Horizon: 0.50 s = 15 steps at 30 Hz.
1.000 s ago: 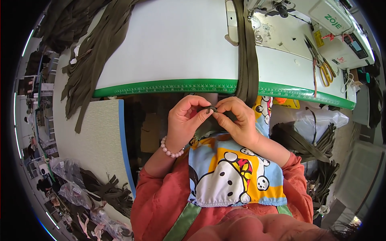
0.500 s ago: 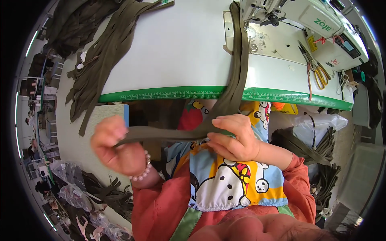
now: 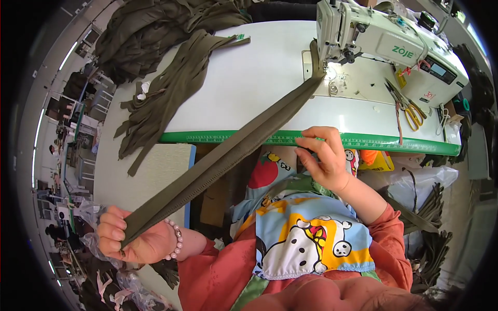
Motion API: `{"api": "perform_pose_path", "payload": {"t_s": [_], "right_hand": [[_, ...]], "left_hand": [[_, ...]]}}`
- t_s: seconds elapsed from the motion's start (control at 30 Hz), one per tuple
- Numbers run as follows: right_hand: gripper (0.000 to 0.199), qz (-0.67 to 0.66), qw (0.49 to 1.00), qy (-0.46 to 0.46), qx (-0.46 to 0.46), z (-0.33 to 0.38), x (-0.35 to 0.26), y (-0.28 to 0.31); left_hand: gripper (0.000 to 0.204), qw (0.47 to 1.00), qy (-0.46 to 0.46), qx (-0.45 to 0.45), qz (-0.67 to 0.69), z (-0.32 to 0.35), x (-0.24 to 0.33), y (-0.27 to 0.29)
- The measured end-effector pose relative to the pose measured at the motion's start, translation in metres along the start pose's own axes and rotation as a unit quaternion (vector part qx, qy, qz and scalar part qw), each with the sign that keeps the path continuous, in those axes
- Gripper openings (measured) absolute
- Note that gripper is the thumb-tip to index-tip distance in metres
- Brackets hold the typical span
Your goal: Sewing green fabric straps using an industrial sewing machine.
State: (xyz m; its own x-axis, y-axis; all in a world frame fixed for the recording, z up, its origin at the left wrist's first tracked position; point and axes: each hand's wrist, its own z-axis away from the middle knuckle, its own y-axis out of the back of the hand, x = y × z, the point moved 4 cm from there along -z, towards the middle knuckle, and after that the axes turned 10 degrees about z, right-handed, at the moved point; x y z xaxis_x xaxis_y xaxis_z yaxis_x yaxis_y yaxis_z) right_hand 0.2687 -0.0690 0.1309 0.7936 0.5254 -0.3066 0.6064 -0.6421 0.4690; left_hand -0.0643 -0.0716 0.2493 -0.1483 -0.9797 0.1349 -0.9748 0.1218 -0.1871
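Observation:
A long olive fabric strip (image 3: 223, 158), with a fine toothed line along it like a zipper's, is stretched slantwise from the sewing machine (image 3: 394, 49) down to the lower left. My left hand (image 3: 129, 238) is closed round its near end, the thumb and fingers pinching the cloth. The far end lies under the machine's needle area. My right hand (image 3: 327, 158) is off the strip, just over the table's front edge, its fingers apart and nothing visible in them.
A green ruler strip (image 3: 394, 142) runs along the table edge. Yellow-handled scissors (image 3: 410, 111) lie right of the needle. A bundle of olive strips (image 3: 176, 88) rests at the left, with a larger dark heap (image 3: 150, 36) behind it. A plastic bag (image 3: 425, 184) is below right.
My left hand has moved down and left, pulling the strip out straight. My right hand has let go of the strip and risen slightly. The view has shifted a little.

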Motion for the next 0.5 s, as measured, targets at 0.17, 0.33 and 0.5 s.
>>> {"api": "perform_pose_path", "payload": {"t_s": [0.17,0.33,0.5], "right_hand": [[0.031,-0.004,0.999,-0.015,0.03,-0.022,0.009,0.002],[0.03,0.004,0.999,0.028,0.025,-0.038,0.006,-0.009],[0.027,0.027,0.997,0.073,0.017,-0.043,0.001,-0.017]], "left_hand": [[0.018,1.0,0.01,0.017,0.018,0.011,0.006,-0.001],[0.024,1.0,0.008,0.026,0.004,0.017,0.008,-0.003],[0.024,0.997,0.005,0.069,0.027,0.022,0.007,-0.003]]}}
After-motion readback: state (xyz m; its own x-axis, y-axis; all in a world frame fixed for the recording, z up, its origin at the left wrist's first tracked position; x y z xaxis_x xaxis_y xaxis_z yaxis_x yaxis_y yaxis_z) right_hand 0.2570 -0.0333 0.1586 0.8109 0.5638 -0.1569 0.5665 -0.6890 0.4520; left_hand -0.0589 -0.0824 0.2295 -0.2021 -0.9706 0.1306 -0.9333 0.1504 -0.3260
